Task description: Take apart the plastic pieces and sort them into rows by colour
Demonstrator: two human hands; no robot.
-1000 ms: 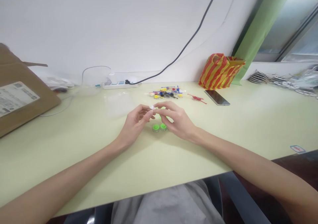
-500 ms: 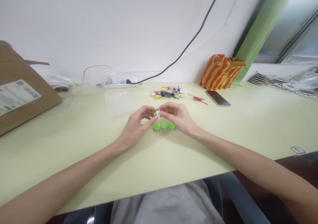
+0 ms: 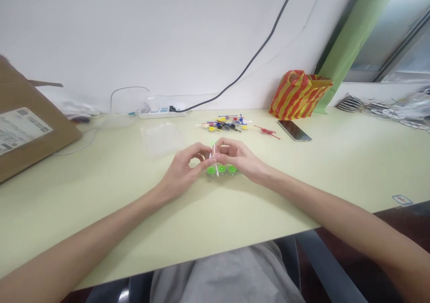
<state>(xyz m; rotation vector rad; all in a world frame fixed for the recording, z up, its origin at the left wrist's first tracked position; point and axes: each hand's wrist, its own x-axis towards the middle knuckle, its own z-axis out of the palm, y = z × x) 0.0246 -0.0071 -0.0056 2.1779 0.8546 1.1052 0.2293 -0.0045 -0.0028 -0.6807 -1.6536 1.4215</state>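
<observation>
Between the fingertips of both hands is a small white plastic part (image 3: 217,170) with a thin arm whose arrow-like tip points down toward me. My left hand (image 3: 184,167) pinches it from the left, thumb and forefinger together. From the right, my right hand (image 3: 240,162) grips the same part, its fingers curled and covering much of it. Just below and behind the fingers, three round bright-green pieces with clear bases (image 3: 221,169) stand in a row on the table. A bit of green also shows above the fingertips; what it belongs to is hidden.
Behind my hands lies a pile of coloured plastic parts (image 3: 228,123), with a red part (image 3: 267,131) beside it. A phone (image 3: 294,130) and a striped bag (image 3: 298,96) are at the right. Clear plastic (image 3: 161,138), a power strip (image 3: 161,113) and a cardboard box (image 3: 32,123) are leftward.
The white part has turned in my fingers, so its long arm now points down toward me. Both hands stay in nearly the same place.
</observation>
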